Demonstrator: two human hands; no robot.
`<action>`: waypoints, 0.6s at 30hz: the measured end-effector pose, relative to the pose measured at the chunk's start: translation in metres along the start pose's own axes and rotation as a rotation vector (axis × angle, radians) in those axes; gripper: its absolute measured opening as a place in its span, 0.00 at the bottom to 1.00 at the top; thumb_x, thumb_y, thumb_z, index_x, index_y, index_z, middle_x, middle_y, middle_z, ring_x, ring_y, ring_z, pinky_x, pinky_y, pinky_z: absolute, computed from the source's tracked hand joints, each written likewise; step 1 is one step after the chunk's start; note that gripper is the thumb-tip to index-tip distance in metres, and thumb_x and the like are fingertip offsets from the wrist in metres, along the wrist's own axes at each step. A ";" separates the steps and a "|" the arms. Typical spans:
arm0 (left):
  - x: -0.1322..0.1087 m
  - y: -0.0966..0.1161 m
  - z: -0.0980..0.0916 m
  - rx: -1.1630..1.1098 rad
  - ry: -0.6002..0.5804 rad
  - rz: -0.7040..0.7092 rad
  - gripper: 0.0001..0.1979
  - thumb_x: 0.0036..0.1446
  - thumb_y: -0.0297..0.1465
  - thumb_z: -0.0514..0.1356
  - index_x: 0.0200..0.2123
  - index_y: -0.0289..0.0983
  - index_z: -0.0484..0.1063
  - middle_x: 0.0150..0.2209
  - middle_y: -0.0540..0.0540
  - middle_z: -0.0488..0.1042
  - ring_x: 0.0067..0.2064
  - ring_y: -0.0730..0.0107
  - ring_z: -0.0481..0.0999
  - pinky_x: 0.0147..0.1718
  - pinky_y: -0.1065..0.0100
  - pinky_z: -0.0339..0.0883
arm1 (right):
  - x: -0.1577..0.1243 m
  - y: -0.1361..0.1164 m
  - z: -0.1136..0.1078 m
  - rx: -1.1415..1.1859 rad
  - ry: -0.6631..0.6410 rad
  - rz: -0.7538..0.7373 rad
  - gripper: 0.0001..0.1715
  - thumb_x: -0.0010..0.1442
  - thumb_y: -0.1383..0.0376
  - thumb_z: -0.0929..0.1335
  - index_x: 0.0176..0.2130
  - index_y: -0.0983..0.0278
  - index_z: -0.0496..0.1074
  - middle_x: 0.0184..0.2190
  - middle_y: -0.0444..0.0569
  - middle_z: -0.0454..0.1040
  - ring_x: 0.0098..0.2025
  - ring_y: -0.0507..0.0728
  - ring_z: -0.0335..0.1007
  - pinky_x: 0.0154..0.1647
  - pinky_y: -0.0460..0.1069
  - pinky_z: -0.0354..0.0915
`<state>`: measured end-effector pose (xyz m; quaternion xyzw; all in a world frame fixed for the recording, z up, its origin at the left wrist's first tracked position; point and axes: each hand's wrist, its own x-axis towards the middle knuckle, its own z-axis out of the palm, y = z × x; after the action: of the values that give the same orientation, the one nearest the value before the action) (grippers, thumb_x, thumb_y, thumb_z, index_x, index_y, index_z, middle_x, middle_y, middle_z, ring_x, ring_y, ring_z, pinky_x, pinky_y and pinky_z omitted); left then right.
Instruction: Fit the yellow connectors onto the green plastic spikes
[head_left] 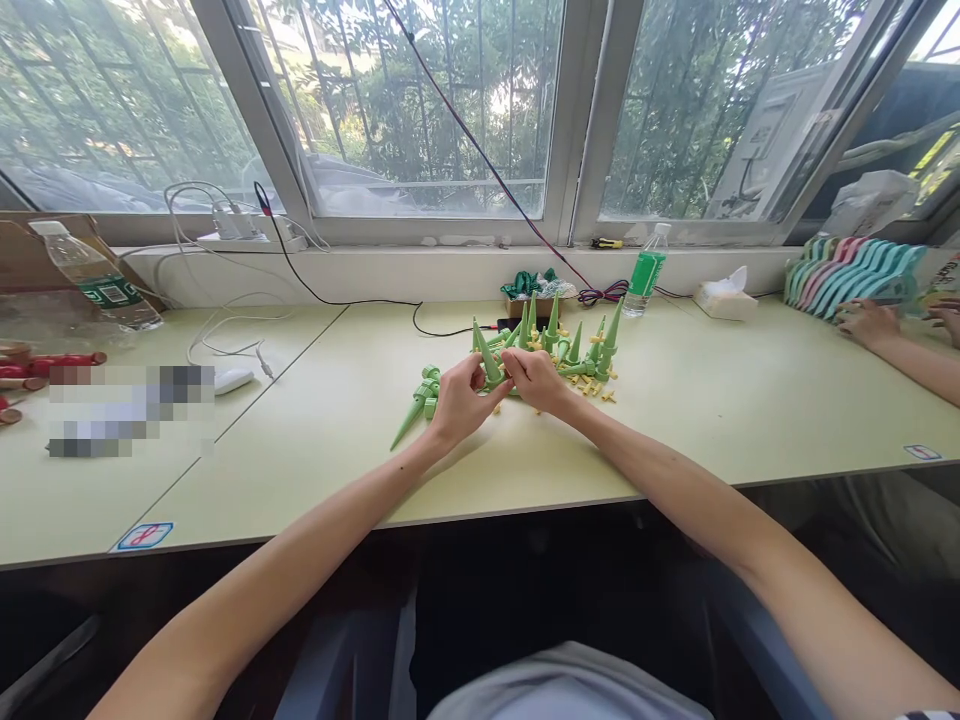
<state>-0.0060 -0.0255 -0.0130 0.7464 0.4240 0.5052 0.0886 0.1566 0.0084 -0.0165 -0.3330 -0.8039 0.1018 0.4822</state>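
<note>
A green plastic watering spike (486, 357) points upward between my hands over the pale table. My left hand (460, 402) is closed around its wide lower end. My right hand (537, 381) is closed at the same end, its fingertips pinched against the spike; whether a small part is between them is hidden. Behind and to the right of my hands stand several more green spikes (604, 345), with small yellow cross-shaped pieces (608, 396) scattered among them. Left of my left hand, another spike (409, 422) lies on its side near some green caps (430, 386).
At the back are a small box (534, 306) with green items, a green-labelled bottle (646, 270) and a tissue pack (726, 300). Cables (225, 335) and another bottle (105, 282) are at left. At right, another person's hand (870, 325) touches pastel hangers (844, 272).
</note>
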 end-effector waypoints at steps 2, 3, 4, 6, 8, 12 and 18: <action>0.000 0.001 -0.001 0.009 0.006 -0.016 0.20 0.52 0.35 0.67 0.23 0.38 0.56 0.20 0.57 0.54 0.23 0.79 0.53 0.23 0.71 0.50 | 0.000 0.000 0.001 -0.003 -0.002 -0.009 0.32 0.72 0.46 0.52 0.26 0.61 0.60 0.20 0.42 0.62 0.23 0.50 0.54 0.28 0.47 0.52; 0.000 0.002 -0.002 0.009 0.008 -0.025 0.20 0.52 0.34 0.67 0.23 0.38 0.56 0.19 0.58 0.54 0.23 0.79 0.52 0.23 0.71 0.50 | 0.000 0.000 0.001 -0.009 -0.006 -0.012 0.31 0.72 0.46 0.53 0.26 0.61 0.59 0.20 0.42 0.62 0.23 0.50 0.53 0.28 0.47 0.52; 0.000 0.002 -0.002 0.006 0.010 -0.032 0.20 0.52 0.34 0.67 0.23 0.38 0.56 0.19 0.58 0.54 0.22 0.79 0.52 0.23 0.71 0.50 | 0.000 0.001 0.001 -0.015 -0.010 -0.012 0.31 0.72 0.46 0.53 0.26 0.61 0.59 0.20 0.42 0.62 0.23 0.50 0.53 0.28 0.47 0.52; 0.000 0.001 -0.002 -0.003 0.013 -0.040 0.19 0.53 0.34 0.66 0.23 0.38 0.57 0.18 0.58 0.53 0.22 0.79 0.52 0.23 0.71 0.50 | -0.001 0.001 0.002 -0.024 -0.021 -0.006 0.30 0.72 0.47 0.53 0.26 0.61 0.58 0.20 0.42 0.62 0.23 0.50 0.52 0.28 0.47 0.52; 0.000 0.000 -0.002 -0.009 0.016 -0.037 0.18 0.52 0.33 0.66 0.23 0.38 0.58 0.18 0.58 0.54 0.22 0.79 0.52 0.23 0.72 0.50 | -0.001 0.003 0.002 -0.028 -0.033 -0.003 0.29 0.73 0.48 0.54 0.26 0.61 0.58 0.20 0.42 0.61 0.23 0.50 0.51 0.28 0.47 0.51; 0.000 -0.003 -0.001 -0.014 0.019 -0.014 0.17 0.53 0.35 0.67 0.23 0.38 0.61 0.18 0.58 0.55 0.21 0.79 0.53 0.23 0.72 0.51 | -0.002 0.005 0.002 -0.047 -0.062 -0.005 0.28 0.73 0.49 0.54 0.25 0.61 0.57 0.19 0.41 0.59 0.22 0.50 0.50 0.27 0.47 0.50; 0.001 -0.003 -0.002 -0.002 0.020 0.074 0.16 0.56 0.41 0.66 0.25 0.38 0.67 0.17 0.57 0.56 0.21 0.78 0.53 0.23 0.72 0.52 | -0.001 0.003 0.000 -0.048 -0.082 0.015 0.30 0.73 0.49 0.54 0.25 0.61 0.58 0.20 0.43 0.63 0.23 0.51 0.54 0.28 0.48 0.52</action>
<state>-0.0093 -0.0235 -0.0132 0.7565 0.3963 0.5160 0.0664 0.1585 0.0097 -0.0184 -0.3458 -0.8227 0.0996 0.4402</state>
